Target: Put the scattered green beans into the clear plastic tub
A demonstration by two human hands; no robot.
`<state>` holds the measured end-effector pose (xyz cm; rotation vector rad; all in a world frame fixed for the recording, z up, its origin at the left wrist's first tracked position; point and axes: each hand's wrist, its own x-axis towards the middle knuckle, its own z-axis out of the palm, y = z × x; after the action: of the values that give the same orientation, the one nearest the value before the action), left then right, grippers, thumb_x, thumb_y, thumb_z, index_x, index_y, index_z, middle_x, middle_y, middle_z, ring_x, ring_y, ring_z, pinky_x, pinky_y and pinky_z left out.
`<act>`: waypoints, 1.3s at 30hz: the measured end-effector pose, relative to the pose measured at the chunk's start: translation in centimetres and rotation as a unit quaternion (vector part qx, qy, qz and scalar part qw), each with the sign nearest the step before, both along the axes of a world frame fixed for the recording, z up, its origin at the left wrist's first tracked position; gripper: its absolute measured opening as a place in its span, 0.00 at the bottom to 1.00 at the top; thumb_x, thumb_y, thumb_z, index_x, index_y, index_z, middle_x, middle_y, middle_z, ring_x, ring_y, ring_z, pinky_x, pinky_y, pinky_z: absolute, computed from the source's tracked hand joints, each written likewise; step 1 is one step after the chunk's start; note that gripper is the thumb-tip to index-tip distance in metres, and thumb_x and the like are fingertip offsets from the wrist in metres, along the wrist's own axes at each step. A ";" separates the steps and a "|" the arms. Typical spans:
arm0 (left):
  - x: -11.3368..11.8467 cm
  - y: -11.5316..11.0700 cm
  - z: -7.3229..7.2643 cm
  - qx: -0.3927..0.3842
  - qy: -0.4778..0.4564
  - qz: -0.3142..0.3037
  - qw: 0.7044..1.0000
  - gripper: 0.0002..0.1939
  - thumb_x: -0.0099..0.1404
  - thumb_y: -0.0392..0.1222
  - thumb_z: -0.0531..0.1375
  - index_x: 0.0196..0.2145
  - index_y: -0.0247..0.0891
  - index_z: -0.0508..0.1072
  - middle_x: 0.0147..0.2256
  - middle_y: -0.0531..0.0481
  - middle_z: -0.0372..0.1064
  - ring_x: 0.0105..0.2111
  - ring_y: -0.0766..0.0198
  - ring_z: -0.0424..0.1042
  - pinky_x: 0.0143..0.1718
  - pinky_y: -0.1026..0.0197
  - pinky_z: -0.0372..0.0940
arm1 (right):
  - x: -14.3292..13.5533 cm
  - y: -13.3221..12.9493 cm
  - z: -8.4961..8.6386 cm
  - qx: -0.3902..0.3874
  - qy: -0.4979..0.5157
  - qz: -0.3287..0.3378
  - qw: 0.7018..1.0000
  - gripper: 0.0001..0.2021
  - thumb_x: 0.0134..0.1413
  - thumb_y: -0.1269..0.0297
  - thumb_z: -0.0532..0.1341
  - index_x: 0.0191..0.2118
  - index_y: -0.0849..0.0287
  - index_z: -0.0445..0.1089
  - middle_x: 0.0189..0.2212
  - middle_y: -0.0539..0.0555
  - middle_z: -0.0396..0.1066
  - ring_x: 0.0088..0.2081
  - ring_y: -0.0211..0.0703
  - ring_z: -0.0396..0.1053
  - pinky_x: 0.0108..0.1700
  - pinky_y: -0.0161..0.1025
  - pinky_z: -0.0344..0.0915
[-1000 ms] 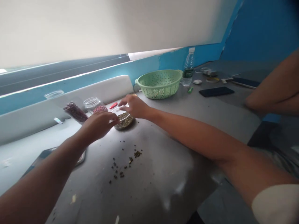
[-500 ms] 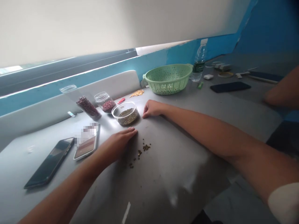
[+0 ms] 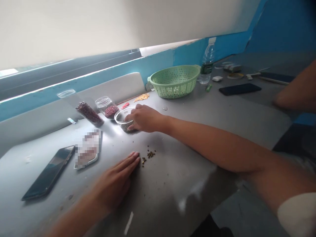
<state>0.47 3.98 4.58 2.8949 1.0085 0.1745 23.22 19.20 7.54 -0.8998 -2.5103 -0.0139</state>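
Note:
My right hand (image 3: pixel 144 118) reaches over the rim of a round clear container (image 3: pixel 120 124) of green beans, its fingers bent and partly inside. Whether those fingers pinch any beans is too small to tell. Flat on the grey table (image 3: pixel 182 131), my left hand (image 3: pixel 117 177) has its fingers stretched out side by side, with nothing visible in them. Just beyond its fingertips lies a small scatter of green beans (image 3: pixel 150 154). Behind the container stands a clear jar of red beans (image 3: pixel 111 111), and to its left a tall clear jar of dark red beans (image 3: pixel 89 114) leans.
Two phones, one dark (image 3: pixel 49 174) and one pale-edged (image 3: pixel 89 149), lie at left. Behind are yellow kernels (image 3: pixel 142 97), a green basket (image 3: pixel 174 82) and a bottle (image 3: pixel 206 62). Another phone (image 3: pixel 240 89) lies at right, near another person's arm (image 3: pixel 296 90).
My right hand has moved left from the table onto the container, its fingers dipping inside. My left hand has come back toward me, beside the scattered beans. The view has shifted slightly.

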 end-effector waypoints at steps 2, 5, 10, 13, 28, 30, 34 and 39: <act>-0.4 -1.3 -0.1 -0.007 -0.038 0.021 0.999 0.34 0.68 0.32 0.53 0.70 0.42 0.62 0.69 0.45 0.59 0.66 0.54 0.65 0.66 0.54 0.63 | 0.3 -0.2 0.0 0.026 -0.028 -0.015 0.999 0.15 0.66 0.66 0.64 0.55 0.60 0.76 0.48 0.63 0.78 0.55 0.60 0.67 0.55 0.50 0.58; -0.9 -2.6 0.0 -0.023 -0.042 0.051 0.998 0.31 0.71 0.34 0.53 0.70 0.46 0.62 0.69 0.47 0.59 0.65 0.54 0.66 0.65 0.54 0.64 | 0.5 -0.2 0.3 0.041 -0.050 0.005 0.998 0.16 0.63 0.81 0.57 0.50 0.60 0.77 0.48 0.60 0.79 0.53 0.57 0.67 0.54 0.48 0.56; -0.9 -4.2 1.0 0.009 -0.035 0.042 0.998 0.27 0.74 0.37 0.53 0.68 0.49 0.65 0.67 0.50 0.63 0.60 0.58 0.72 0.60 0.60 0.69 | 1.5 -1.2 1.6 -0.054 -0.035 0.059 0.996 0.14 0.65 0.78 0.57 0.46 0.59 0.79 0.40 0.57 0.79 0.45 0.49 0.70 0.48 0.44 0.58; -0.9 -5.1 1.4 0.008 -0.035 0.038 0.999 0.29 0.75 0.36 0.52 0.70 0.53 0.61 0.67 0.53 0.63 0.60 0.60 0.72 0.60 0.62 0.68 | 3.1 -3.2 2.7 -0.091 0.010 0.060 0.994 0.11 0.64 0.74 0.61 0.47 0.59 0.80 0.44 0.58 0.77 0.45 0.46 0.71 0.49 0.43 0.60; 1.3 -5.3 -3.3 0.053 -0.096 0.068 0.992 0.37 0.71 0.24 0.48 0.73 0.50 0.55 0.68 0.49 0.60 0.65 0.58 0.66 0.63 0.56 0.67 | 2.4 -5.8 -0.5 -0.432 -0.115 0.115 0.887 0.13 0.47 0.66 0.75 0.41 0.60 0.83 0.32 0.50 0.79 0.31 0.35 0.72 0.33 0.31 0.63; 0.6 -5.3 -3.8 0.073 -0.114 0.046 0.990 0.40 0.70 0.23 0.48 0.74 0.52 0.48 0.67 0.49 0.62 0.64 0.58 0.68 0.62 0.56 0.69 | 2.3 -5.8 -0.1 -0.429 -0.130 0.118 0.886 0.09 0.49 0.68 0.74 0.39 0.61 0.83 0.30 0.50 0.78 0.29 0.34 0.71 0.34 0.31 0.63; -0.8 -4.9 -3.7 0.088 -0.120 -0.002 0.989 0.37 0.74 0.27 0.48 0.75 0.52 0.46 0.66 0.50 0.66 0.62 0.59 0.70 0.60 0.57 0.70 | 2.5 -6.4 0.7 -0.405 -0.150 0.116 0.895 0.10 0.52 0.67 0.72 0.41 0.62 0.84 0.30 0.51 0.79 0.29 0.34 0.71 0.35 0.31 0.63; -0.8 -3.9 -1.5 0.112 -0.080 -0.041 0.990 0.35 0.76 0.28 0.46 0.75 0.50 0.48 0.60 0.47 0.73 0.57 0.58 0.75 0.56 0.58 0.74 | 2.3 -7.2 1.1 -0.358 -0.188 0.125 0.906 0.09 0.58 0.71 0.68 0.43 0.64 0.83 0.36 0.55 0.81 0.34 0.36 0.72 0.38 0.32 0.63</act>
<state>-0.29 0.06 3.09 3.0517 0.8931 0.5373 25.54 12.02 8.61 -0.8791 -3.0245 0.9609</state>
